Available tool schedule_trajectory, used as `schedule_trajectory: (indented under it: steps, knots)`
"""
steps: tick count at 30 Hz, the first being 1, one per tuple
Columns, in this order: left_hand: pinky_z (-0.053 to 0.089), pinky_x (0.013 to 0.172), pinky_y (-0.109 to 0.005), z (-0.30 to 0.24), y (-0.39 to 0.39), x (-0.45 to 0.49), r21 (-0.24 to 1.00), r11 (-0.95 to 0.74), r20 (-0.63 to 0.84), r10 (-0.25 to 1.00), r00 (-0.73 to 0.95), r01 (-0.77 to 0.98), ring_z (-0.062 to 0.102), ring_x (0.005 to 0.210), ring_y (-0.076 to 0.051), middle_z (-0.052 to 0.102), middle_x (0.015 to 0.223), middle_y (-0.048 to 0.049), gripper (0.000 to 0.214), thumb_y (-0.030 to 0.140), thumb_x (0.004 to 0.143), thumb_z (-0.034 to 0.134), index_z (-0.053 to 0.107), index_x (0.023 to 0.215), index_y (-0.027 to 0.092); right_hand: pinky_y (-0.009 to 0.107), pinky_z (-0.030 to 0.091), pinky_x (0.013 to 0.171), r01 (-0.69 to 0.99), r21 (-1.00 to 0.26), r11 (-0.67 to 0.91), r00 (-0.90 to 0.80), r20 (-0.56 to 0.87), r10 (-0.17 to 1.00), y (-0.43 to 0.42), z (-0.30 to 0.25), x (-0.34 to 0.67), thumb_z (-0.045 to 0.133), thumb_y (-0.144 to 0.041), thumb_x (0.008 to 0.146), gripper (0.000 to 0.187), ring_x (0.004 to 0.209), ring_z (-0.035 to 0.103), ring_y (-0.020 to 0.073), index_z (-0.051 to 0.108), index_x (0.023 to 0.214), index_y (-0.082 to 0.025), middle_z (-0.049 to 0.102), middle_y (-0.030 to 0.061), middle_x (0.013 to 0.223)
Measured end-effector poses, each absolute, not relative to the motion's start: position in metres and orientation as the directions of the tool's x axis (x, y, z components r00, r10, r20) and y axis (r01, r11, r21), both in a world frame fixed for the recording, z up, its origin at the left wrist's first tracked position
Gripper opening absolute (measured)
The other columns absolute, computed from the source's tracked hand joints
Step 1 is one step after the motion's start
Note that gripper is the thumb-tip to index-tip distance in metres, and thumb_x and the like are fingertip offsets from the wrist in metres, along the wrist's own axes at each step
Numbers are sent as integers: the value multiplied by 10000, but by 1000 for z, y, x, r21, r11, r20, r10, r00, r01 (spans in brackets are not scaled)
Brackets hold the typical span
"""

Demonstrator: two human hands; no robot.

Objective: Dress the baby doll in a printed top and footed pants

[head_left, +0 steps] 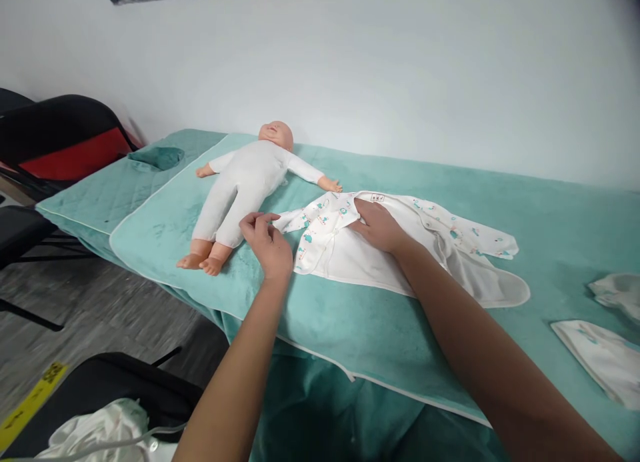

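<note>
A white baby shirt (370,269) with small coloured prints lies spread open on the green cover, its inside facing up on the near part. My left hand (269,245) is at the cuff of its left-lying sleeve, fingers curled and closed on the cuff's edge. My right hand (380,227) grips the printed front panel near the collar, with some fingertips hidden by the cloth. Left of the shirt, a baby doll (245,179) with a white cloth body lies on its back, arms spread. One doll hand rests close to the shirt's collar.
Folded white baby clothes (603,359) lie at the right end of the green-covered table (560,249). Black chairs (65,135) stand at the left. White cloth (103,429) and a cable lie on a near chair. A wall (425,69) runs behind the table.
</note>
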State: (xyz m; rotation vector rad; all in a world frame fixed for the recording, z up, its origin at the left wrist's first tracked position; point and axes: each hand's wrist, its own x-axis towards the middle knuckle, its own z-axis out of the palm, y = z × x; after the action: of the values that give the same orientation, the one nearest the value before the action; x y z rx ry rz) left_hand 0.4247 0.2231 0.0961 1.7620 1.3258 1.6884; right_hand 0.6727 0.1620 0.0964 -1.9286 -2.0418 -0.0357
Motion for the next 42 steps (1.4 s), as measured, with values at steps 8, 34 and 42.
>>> schedule_trajectory:
  steps: [8, 34, 42]
  knots:
    - [439, 843, -355, 93, 223, 428, 743, -419, 488, 873, 4, 522, 583, 899, -229, 612, 954, -54, 250, 152, 861, 499, 672, 1029, 216, 578, 197, 1208, 962, -270, 40, 3, 156, 988, 161, 97, 671, 356, -462, 979, 576, 1474, 342, 323, 393, 1467, -158, 391, 165, 1592]
    - [252, 1187, -566, 89, 223, 434, 649, -545, 499, 832, 244, 530, 604, 1236, -304, 729, 1158, -102, 380, 39, 807, 484, 684, 1076, 218, 526, 272, 1176, 965, -258, 38, 15, 200, 980, 163, 96, 673, 365, -474, 970, 609, 1422, 413, 313, 361, 1509, -189, 456, 137, 1555]
    - [387, 1083, -459, 96, 207, 427, 607, -642, 629, 749, 211, 469, 543, 1213, -280, 644, 1233, -113, 198, 245, 924, 530, 677, 1055, 221, 536, 288, 1167, 983, -182, -13, 49, 194, 980, 169, 88, 675, 263, -466, 1003, 574, 1381, 452, 330, 451, 1445, -152, 491, 162, 1517]
